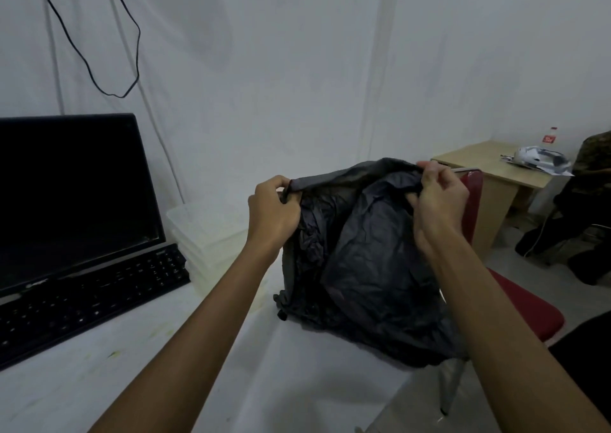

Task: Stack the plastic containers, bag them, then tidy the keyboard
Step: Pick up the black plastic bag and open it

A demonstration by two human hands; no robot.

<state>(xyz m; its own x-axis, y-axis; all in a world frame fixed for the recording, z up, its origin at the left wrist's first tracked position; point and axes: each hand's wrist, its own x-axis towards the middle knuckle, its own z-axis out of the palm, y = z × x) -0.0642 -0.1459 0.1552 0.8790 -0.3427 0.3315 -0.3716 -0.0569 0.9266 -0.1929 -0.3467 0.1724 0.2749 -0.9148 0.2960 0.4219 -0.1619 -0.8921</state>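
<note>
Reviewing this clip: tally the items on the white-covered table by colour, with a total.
Black: 3, the monitor, the keyboard, the plastic bag held by both hands
Translucent white: 1 stack of plastic containers; I cannot count the containers in it
Total: 4

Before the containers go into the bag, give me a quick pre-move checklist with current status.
1. Left hand gripping the black bag rim: ok.
2. Right hand gripping the opposite rim: ok.
3. Bag mouth open wide enough: not ok, still crumpled.
4. Plastic containers stacked beside the keyboard: ok.
5. Stack count and alignment: cannot tell.
6. Both hands free to lift the stack: not ok.
</note>
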